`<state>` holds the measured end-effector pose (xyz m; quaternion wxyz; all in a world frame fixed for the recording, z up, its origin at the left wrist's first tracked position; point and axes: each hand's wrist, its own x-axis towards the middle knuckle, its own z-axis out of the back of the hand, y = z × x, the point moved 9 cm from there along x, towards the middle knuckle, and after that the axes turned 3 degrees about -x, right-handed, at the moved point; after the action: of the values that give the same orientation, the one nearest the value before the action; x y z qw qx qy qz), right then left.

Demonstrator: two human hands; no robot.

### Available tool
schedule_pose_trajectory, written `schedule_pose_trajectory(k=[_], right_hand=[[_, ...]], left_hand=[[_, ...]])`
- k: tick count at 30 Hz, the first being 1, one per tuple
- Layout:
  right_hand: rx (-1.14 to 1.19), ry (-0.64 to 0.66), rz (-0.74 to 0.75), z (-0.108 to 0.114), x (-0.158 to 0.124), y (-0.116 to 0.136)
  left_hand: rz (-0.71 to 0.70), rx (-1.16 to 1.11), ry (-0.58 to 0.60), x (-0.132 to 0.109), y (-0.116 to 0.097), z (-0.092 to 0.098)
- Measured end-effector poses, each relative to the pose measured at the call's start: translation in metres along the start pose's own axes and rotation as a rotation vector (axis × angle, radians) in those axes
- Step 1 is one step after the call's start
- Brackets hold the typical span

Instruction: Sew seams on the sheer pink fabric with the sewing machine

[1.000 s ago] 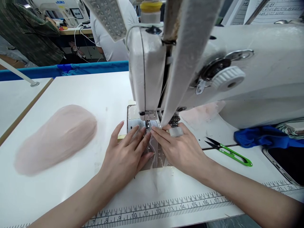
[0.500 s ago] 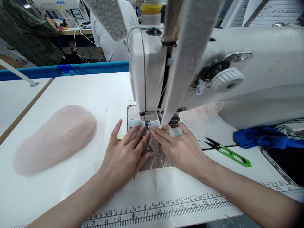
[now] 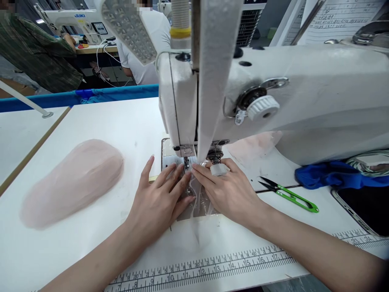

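Observation:
My left hand (image 3: 162, 192) lies with its fingers spread on sheer fabric (image 3: 202, 202) just in front of the presser foot (image 3: 186, 163) of a white sewing machine (image 3: 179, 101). Beside it my right hand (image 3: 229, 186) rests flat on the same fabric, fingers stretched toward the needle area and partly behind a white knob. The fabric between the hands is thin, see-through and wrinkled. A pale pink sheer oval piece (image 3: 75, 182) lies on the table to the left. More pink sheer fabric (image 3: 255, 146) shows under the machine arm.
Green thread snips (image 3: 296, 198) lie right of my right hand, near a blue cloth (image 3: 331, 175) and a phone (image 3: 361, 209). A printed ruler (image 3: 200, 269) runs along the white table's front edge. Two people (image 3: 39, 52) are at the back left by another machine (image 3: 79, 24).
The view has shifted slightly, so the machine appears further left and lower. Both hands keep nearly the same position on the fabric.

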<state>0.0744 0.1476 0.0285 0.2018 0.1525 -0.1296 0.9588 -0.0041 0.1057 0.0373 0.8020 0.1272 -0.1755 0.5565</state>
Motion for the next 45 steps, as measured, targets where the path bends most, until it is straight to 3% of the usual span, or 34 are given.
schedule_pose_trajectory(k=[18, 23, 25, 28, 31, 37, 42, 45], right_hand=[[-0.002, 0.043, -0.021, -0.006, 0.002, -0.004], [0.119, -0.027, -0.034, 0.016, 0.002, -0.009], [0.282, 0.07, -0.061, 0.02, 0.001, -0.013], [0.496, 0.311, -0.05, 0.017, -0.003, -0.008], [0.535, 0.403, -0.052, 0.017, -0.006, -0.006], [0.651, 0.344, -0.205, 0.017, -0.006, -0.018], [0.621, 0.259, -0.135, 0.021, -0.004, -0.011], [0.444, 0.106, -0.114, 0.028, -0.002, -0.011]], left_hand=[[0.018, -0.037, 0.009, 0.001, 0.007, -0.003], [-0.067, -0.068, -0.067, 0.002, -0.004, 0.015], [-0.051, -0.167, 0.024, 0.002, -0.008, 0.019], [0.021, -0.322, 0.318, -0.005, -0.014, 0.014], [0.047, -0.308, 0.468, -0.014, -0.021, 0.009], [0.073, -0.114, 0.329, -0.007, -0.015, -0.005], [0.284, -0.454, 0.339, 0.002, 0.005, -0.007], [0.423, -0.562, 0.35, 0.006, 0.021, -0.002]])
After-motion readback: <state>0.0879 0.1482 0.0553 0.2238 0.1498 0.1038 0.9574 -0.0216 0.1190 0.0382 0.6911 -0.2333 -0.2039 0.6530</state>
